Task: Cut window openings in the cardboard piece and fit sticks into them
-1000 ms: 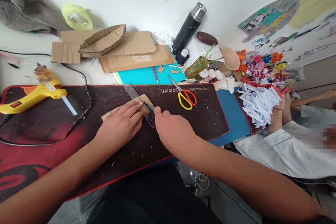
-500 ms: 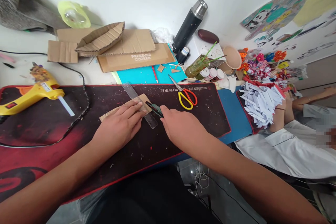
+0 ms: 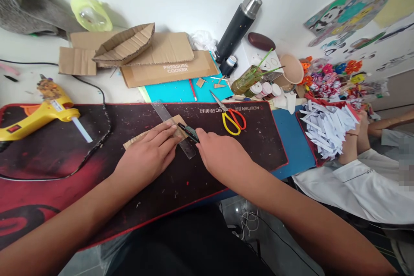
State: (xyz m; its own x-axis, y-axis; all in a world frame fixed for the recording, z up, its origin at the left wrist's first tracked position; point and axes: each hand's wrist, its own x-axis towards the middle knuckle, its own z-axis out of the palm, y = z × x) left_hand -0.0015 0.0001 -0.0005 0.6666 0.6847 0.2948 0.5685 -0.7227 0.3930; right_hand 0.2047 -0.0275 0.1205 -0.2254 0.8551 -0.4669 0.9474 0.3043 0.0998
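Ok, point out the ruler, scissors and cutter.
Ruler (image 3: 163,112): head view, on its clear far part.
Scissors (image 3: 225,109): head view, where blades meet handles.
Cutter (image 3: 190,132): head view, middle of its dark body.

Under your L grip (image 3: 148,151) you've got brown cardboard (image 3: 180,120), matt, w/ a clear, smooth plastic ruler (image 3: 161,112) over it. The cutter (image 3: 189,132) in your R grip (image 3: 220,151) looks like dark, smooth plastic. Mat (image 3: 155,202) beneath both: matt, cloth-like. Just beyond your R grip, scissors (image 3: 224,107): bare metal blades, shiny plastic handles. Farther past it, a flask (image 3: 235,32): black, low sheen, w/ shiny metal cap. Well L of your L grip, glue gun (image 3: 39,121): smooth yellow plastic, translucent glue stick (image 3: 82,130). Well R of your R grip, white paper strips (image 3: 330,129), matt.
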